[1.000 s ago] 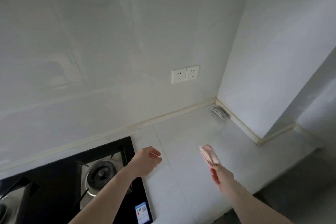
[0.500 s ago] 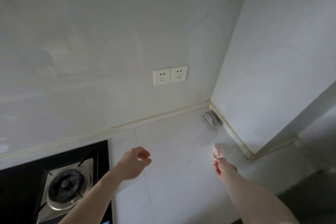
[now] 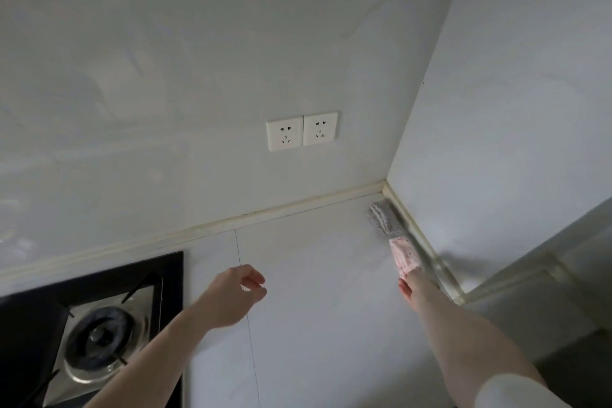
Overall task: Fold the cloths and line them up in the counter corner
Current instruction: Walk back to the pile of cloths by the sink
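A folded grey cloth (image 3: 382,217) lies in the counter corner against the right wall's trim. Directly in front of it, touching its near end, is a folded pink speckled cloth (image 3: 404,255), held at its near end by my right hand (image 3: 416,285). The pink cloth sits low at the white counter (image 3: 318,275), along the right wall. My left hand (image 3: 231,295) hovers over the counter near the hob's right edge, fingers loosely curled, holding nothing.
A black gas hob (image 3: 86,328) with a steel burner fills the lower left. Two white wall sockets (image 3: 302,130) sit above the counter. The counter ends at a step in the right wall (image 3: 463,298).
My right hand has carried the pink cloth forward and to the right, down to the spot just in front of the grey cloth. The left hand stayed hovering, and the view has swung right.
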A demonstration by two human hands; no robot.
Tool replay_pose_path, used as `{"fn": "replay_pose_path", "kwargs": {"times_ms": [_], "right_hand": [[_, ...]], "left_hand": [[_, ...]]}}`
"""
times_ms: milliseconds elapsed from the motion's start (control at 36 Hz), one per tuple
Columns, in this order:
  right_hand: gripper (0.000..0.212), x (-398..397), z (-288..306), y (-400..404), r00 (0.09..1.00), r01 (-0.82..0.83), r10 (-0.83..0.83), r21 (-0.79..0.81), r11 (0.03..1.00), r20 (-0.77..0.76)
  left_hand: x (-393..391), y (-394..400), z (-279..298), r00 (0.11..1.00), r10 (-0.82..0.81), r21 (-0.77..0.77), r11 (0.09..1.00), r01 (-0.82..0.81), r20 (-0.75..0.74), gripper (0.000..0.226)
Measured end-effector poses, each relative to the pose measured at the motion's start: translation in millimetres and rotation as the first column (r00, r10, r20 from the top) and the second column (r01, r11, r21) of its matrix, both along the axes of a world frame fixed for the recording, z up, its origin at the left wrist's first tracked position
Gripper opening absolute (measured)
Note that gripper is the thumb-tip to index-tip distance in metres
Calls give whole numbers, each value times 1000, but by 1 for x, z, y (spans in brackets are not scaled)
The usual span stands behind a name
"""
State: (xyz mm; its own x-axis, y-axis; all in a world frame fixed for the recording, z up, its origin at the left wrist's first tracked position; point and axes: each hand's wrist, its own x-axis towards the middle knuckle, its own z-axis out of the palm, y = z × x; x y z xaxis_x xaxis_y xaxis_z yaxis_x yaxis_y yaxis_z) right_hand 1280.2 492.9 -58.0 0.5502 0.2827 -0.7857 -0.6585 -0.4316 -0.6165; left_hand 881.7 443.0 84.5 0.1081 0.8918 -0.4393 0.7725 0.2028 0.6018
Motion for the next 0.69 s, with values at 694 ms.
{"fn": "replay_pose_path", "kwargs": {"times_ms": [694], "right_hand": [[67,-142,-4,-10,719,-590,624,-204,781,307]], "left_hand": [[-87,-89,3,979,202,-13,979,-203,-30,11]]}}
